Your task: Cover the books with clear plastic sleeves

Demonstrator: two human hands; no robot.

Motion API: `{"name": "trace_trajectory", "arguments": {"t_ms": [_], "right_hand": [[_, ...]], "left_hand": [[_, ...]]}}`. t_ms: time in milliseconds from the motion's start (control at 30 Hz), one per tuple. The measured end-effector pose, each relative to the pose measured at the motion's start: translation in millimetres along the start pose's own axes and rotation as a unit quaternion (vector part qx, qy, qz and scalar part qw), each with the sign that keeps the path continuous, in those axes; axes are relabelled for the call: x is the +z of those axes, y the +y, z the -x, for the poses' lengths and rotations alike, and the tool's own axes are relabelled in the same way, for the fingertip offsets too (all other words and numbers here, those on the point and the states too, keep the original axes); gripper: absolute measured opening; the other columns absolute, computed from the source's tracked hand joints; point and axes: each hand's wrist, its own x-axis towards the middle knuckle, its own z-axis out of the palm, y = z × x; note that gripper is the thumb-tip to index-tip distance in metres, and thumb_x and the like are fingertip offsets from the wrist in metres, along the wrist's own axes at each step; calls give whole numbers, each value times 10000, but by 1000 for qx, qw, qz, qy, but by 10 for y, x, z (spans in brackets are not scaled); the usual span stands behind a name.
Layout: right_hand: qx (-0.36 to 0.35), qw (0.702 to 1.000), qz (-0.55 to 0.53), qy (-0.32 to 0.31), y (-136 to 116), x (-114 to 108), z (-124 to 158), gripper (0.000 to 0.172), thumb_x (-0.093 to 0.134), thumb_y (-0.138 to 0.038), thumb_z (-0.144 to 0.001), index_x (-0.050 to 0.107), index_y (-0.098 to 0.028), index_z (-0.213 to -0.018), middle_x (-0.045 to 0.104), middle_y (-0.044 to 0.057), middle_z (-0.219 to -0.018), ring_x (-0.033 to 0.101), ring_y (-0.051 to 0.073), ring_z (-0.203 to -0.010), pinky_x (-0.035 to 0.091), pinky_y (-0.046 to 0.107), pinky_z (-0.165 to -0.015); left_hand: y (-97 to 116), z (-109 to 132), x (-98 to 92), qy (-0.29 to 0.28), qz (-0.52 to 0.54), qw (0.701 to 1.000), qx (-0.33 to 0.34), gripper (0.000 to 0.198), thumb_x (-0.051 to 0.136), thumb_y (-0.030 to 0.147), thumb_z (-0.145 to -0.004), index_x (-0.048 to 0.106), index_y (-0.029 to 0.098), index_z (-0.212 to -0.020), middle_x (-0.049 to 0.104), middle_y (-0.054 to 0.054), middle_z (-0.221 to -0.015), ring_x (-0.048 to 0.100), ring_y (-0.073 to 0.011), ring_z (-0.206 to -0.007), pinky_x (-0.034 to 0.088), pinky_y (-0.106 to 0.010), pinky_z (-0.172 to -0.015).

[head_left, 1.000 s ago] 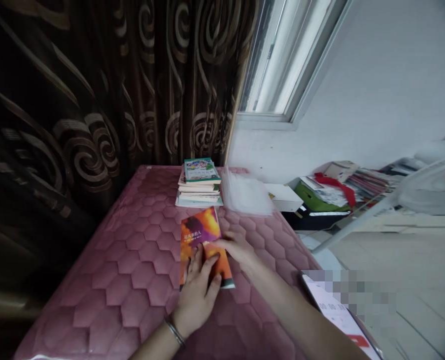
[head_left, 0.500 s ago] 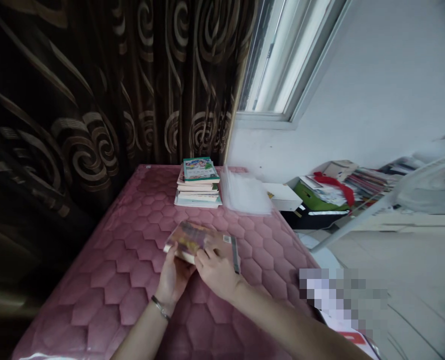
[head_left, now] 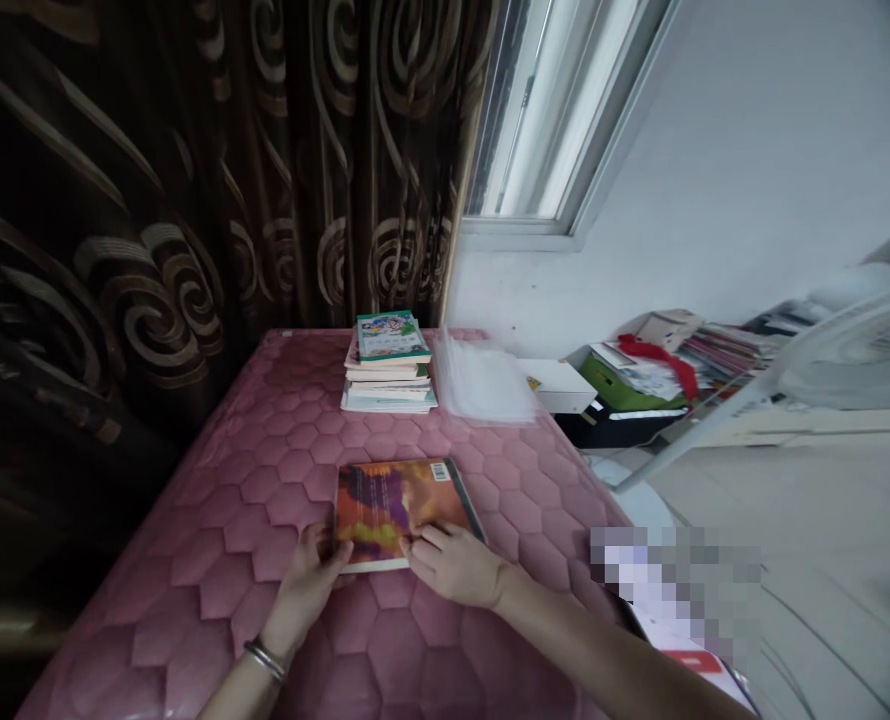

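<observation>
An orange book (head_left: 396, 508) lies flat on the pink quilted mattress (head_left: 265, 500), back cover up (a barcode shows at its far corner). The left hand (head_left: 306, 590) touches the book's near left corner with loosely spread fingers; the right hand (head_left: 456, 565) rests its fingers on the near right edge, gripping nothing. Beyond the book stand a stack of books (head_left: 389, 365) and clear plastic sleeves (head_left: 482, 380).

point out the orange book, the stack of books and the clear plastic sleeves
orange book (head_left: 392, 500), head view, middle of its cover
stack of books (head_left: 389, 365), head view, spines near the top
clear plastic sleeves (head_left: 482, 380), head view, middle of the pile
</observation>
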Motion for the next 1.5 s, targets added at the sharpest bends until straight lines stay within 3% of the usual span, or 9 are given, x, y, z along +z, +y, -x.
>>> {"name": "trace_trajectory", "arguments": {"t_ms": [100, 233, 333, 433, 667, 967, 1100, 1333, 1500], "right_hand": [[39, 997, -51, -36, -35, -19, 56, 270, 463, -242, -951, 600, -105, -1139, 677, 57, -868, 577, 177, -866, 489, 287, -714], [128, 981, -139, -54, -116, -93, 132, 337, 490, -348, -936, 597, -148, -1186, 692, 72, -1008, 588, 189, -983, 512, 309, -829], [165, 964, -199, -55, -98, -186, 216, 308, 512, -334, -924, 629, -184, -1166, 688, 61, -1086, 593, 186, -1039, 504, 313, -909], [219, 949, -216, -70, -8, -277, 360, 301, 535, -325, -912, 650, -210, -1164, 692, 64, -1108, 602, 199, -1071, 501, 347, -949], [256, 938, -212, -95, 162, -371, 655, 324, 416, -204, -960, 677, -224, -1150, 684, 45, -1166, 631, 179, -1084, 525, 329, -953], [242, 931, -244, -122, 290, -394, 652, 287, 453, -277, -958, 712, -237, -1077, 708, 33, -1113, 631, 206, -1065, 528, 376, -931], [265, 922, -252, -128, 287, -407, 657, 276, 535, -322, -916, 682, -230, -1132, 694, 58, -1136, 612, 223, -1080, 512, 386, -939], [334, 903, -268, -41, 383, -438, 565, 280, 444, -319, -953, 715, -245, -952, 727, 50, -944, 657, 188, -883, 527, 331, -807], [425, 861, -276, 39, 644, -454, 374, 288, 471, -385, -920, 700, -238, -827, 713, 35, -771, 647, 186, -701, 511, 293, -626]], "left_hand": [[48, 46, -55, -7, -283, 957, 66, 476, 624, 291, -783, 455, 167, -1211, 696, -106, -933, 705, -276, -811, 557, -380, -708], [146, 115, -32, 25, -561, 787, 256, 538, 578, 172, -801, 463, 215, -1325, 508, -172, -1367, 509, -355, -1229, 404, -516, -997], [206, 100, -10, -120, -602, 707, 351, 592, 505, 84, -821, 456, 331, -1358, 357, -52, -1510, 341, -279, -1374, 287, -502, -1112], [218, 55, -28, -221, -595, 689, 350, 547, 530, 182, -865, 436, 351, -1376, 332, -19, -1520, 327, -242, -1383, 263, -497, -1136], [118, -29, -79, -199, -604, 669, 384, 479, 545, 284, -888, 466, 353, -1356, 354, -20, -1504, 376, -239, -1356, 296, -495, -1125], [254, 5, -71, -211, -597, 661, 402, 428, 536, 258, -886, 531, 335, -1307, 416, -36, -1466, 445, -223, -1311, 382, -428, -1089], [287, -15, -69, -207, -572, 674, 418, 331, 472, 231, -916, 618, 282, -1209, 557, -30, -1355, 501, -195, -1265, 421, -372, -1062], [406, -100, -94, -171, -475, 779, 372, 258, 441, 347, -937, 682, 266, -984, 739, -6, -975, 693, -167, -864, 545, -283, -812], [454, -425, -160, -138, -260, 898, 328, 375, 620, 428, -793, 606, 214, -1100, 665, -66, -1185, 613, -202, -1098, 476, -339, -974]]}}
